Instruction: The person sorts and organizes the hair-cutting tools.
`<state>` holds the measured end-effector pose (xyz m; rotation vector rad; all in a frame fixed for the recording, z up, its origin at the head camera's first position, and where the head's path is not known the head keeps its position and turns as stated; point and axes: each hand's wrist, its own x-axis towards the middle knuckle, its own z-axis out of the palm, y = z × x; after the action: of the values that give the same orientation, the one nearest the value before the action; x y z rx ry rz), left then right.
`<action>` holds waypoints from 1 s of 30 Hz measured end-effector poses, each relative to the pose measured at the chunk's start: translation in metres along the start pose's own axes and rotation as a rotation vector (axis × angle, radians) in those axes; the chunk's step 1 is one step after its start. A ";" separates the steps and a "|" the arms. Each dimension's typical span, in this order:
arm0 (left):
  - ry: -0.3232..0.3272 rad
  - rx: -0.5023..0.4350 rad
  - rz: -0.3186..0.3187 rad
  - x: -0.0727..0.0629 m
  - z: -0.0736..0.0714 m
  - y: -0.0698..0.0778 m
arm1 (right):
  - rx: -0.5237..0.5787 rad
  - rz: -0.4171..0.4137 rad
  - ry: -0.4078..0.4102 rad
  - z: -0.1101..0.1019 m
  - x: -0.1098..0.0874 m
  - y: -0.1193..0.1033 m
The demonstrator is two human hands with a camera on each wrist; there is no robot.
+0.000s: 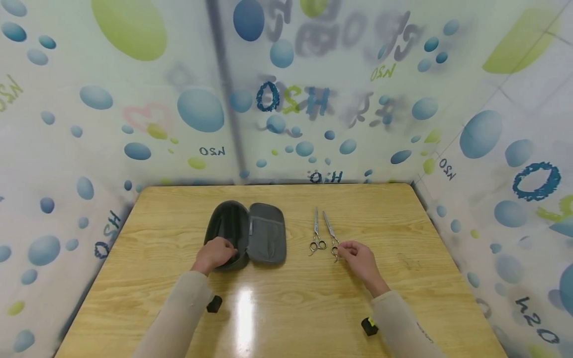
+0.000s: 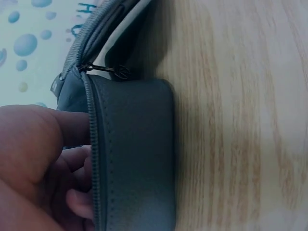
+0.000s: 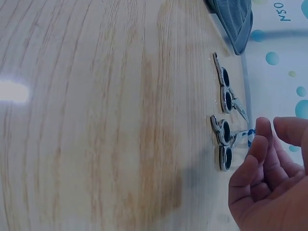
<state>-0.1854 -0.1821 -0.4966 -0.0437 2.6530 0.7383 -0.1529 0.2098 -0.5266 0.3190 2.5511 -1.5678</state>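
My left hand [image 1: 216,254] reaches into the deep half of an unzipped dark grey case [image 1: 267,233]. In the left wrist view, the case wall [image 2: 139,154] and zip hide the fingertips, so I cannot tell if they grip anything. Two pairs of metal hairdressing scissors lie right of the case, blades pointing away: a left pair [image 1: 316,224] and a right pair [image 1: 330,227]. At the handles of the right pair is my right hand [image 1: 361,261]. From the right wrist, a gap shows between thumb and forefinger, with nothing between them; the other fingers of that hand [image 3: 269,187] curl loosely.
The wooden table [image 1: 286,308] meets patterned walls [image 1: 286,149] at its back and sides. The case lid lies folded out to the right, between the deep half and the scissors. Small black boxes [image 1: 215,304] sit at both wrists.
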 end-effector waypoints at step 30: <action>0.205 0.023 -0.079 -0.001 0.014 0.008 | -0.026 0.006 0.012 -0.007 0.001 0.004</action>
<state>-0.1802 -0.1681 -0.5034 -0.2280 2.8345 0.7115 -0.1525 0.2182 -0.5274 0.3342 2.5748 -1.5340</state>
